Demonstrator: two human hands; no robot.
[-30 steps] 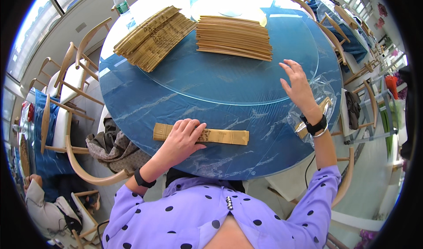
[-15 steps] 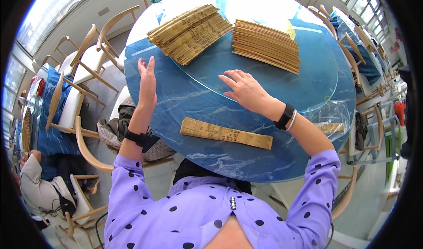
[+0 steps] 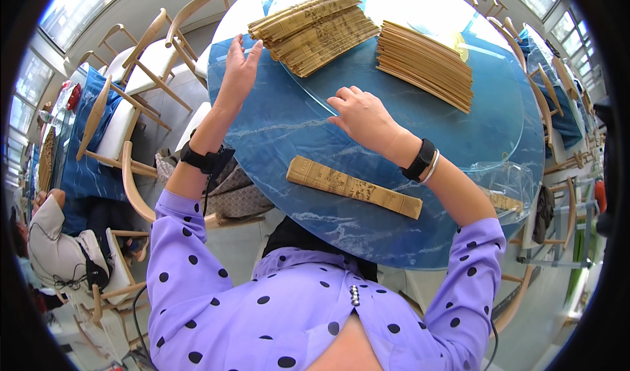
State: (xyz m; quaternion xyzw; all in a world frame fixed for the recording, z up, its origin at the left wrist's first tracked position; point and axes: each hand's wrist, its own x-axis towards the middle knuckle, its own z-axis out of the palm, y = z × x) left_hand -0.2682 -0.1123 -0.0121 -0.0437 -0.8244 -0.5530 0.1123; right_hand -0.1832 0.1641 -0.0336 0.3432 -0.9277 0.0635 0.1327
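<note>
My left hand [image 3: 241, 70] is raised at the table's left side, fingers stretched, holding nothing. It is nearest to a pile of tan, pleated-looking strips with dark printed patterns [image 3: 315, 33]. My right hand [image 3: 367, 116] hovers over the middle of the table with its fingers loosely bent and the thumb apart; nothing shows in it. Beyond it lies a stack of thin brown wooden-looking sticks [image 3: 425, 65]. Closer to me, below the right hand, a single tan folded strip with dark marks [image 3: 354, 187] lies flat and slanted. I cannot tell what the strips are made of.
The round table [image 3: 275, 134] has a blue marbled cover and a clear glass turntable. A clear plastic bag [image 3: 505, 187] with a tan piece lies at its right edge. Wooden chairs [image 3: 154, 62] stand left. A patterned bag [image 3: 230, 187] sits beside me. Another person [image 3: 59, 246] sits far left.
My left hand has moved farther out and right, toward the pile. The fingers of my right hand have curled somewhat. The whole view has shifted and tilted slightly.
</note>
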